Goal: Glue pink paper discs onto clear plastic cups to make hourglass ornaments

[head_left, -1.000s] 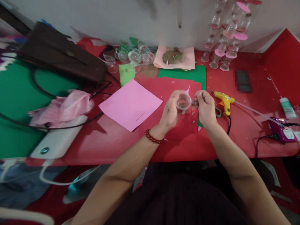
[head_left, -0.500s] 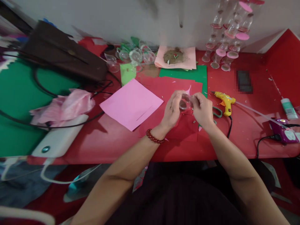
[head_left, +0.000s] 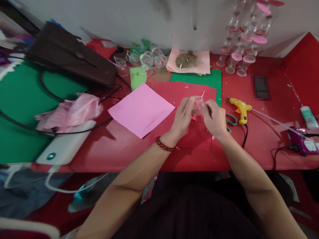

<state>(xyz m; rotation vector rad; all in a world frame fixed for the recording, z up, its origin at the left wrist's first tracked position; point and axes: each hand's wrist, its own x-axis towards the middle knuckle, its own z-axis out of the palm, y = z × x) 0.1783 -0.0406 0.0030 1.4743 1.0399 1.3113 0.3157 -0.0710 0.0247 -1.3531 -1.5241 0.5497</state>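
Observation:
Between my two hands is a small clear plastic bottle piece (head_left: 197, 108), held just above the red paper sheets (head_left: 194, 139). My left hand (head_left: 184, 111) has its fingers curled round the left side of it. On the right side, my right hand (head_left: 214, 114) pinches its edge, and those fingertips are partly hidden. A thin pink paper strip (head_left: 202, 95) sticks up behind the piece. Green-handled scissors (head_left: 231, 119) lie partly under my right hand. A pink paper sheet (head_left: 141, 111) rests left of my hands.
A yellow hot glue gun (head_left: 240, 109) lies at right, its cord trailing off the front. Joined clear bottle pieces (head_left: 235, 56) stand stacked by the wall. Sand (head_left: 185, 60) sits on paper at the back. A brown bag (head_left: 72, 54) and white power bank (head_left: 65, 146) occupy the left.
The clear bottle piece has been turned between my fingers, so its round opening no longer faces me. Both hands stay in nearly the same place; the whole view has shifted slightly.

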